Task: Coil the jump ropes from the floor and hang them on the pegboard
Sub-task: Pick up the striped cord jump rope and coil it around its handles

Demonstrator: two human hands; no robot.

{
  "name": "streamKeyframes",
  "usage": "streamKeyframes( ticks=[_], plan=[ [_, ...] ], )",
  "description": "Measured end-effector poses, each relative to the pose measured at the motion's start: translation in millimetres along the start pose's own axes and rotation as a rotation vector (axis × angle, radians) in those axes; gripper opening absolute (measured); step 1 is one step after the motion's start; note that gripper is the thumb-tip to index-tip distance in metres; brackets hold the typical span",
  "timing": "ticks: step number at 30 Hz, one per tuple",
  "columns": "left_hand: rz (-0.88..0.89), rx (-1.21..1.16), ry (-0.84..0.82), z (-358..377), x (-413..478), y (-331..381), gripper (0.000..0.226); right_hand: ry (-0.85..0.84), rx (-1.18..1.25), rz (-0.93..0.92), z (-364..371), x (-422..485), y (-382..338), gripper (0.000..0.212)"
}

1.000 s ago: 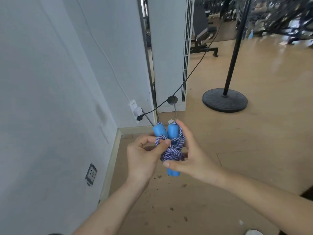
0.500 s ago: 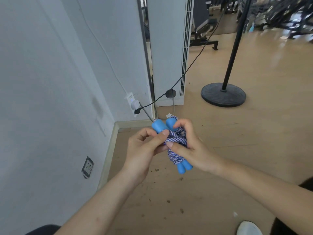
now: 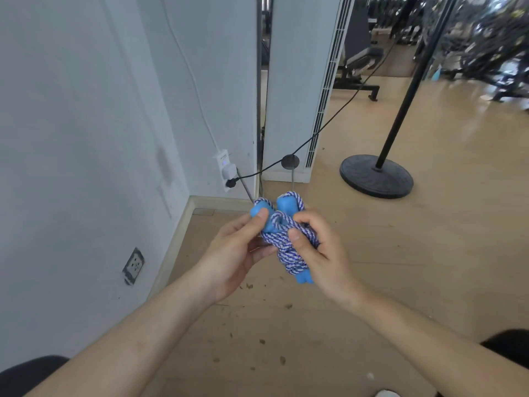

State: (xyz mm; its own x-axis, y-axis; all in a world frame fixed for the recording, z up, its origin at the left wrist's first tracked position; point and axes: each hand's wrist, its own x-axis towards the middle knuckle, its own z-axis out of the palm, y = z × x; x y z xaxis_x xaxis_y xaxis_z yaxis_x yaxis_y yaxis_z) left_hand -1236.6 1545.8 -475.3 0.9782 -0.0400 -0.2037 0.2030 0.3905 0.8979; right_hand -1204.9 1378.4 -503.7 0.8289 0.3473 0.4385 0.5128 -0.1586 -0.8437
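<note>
A jump rope with two blue handles and a purple-and-white braided cord is wound into a tight bundle, held at chest height over the wooden floor. My left hand pinches the left handle's top with thumb and fingers. My right hand grips the wrapped cord from the right, thumb pressed on the coils. The handle ends stick out above and below the wraps. No pegboard is in view.
A white wall with sockets runs along the left. A standing air conditioner is ahead, with a black cable strung across it. A black pole on a round base stands to the right. Gym equipment fills the far background.
The bundle has tilted so its lower handle ends swing right. My right thumb has slid onto the coils. My left thumb has moved up onto the left handle.
</note>
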Motion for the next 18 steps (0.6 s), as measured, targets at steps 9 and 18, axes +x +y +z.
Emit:
streamKeyframes(
  ticks=[9,18],
  plan=[
    [0.074,0.075,-0.025,3.8,-3.9,-7.0,0.032,0.237,0.315,0.186,2.4,2.1,-4.4,0.017],
    [0.12,0.19,0.214,-0.3,-1.9,-5.3,0.027,0.084,0.546,0.269,11.5,3.4,-14.8,0.015]
  ],
)
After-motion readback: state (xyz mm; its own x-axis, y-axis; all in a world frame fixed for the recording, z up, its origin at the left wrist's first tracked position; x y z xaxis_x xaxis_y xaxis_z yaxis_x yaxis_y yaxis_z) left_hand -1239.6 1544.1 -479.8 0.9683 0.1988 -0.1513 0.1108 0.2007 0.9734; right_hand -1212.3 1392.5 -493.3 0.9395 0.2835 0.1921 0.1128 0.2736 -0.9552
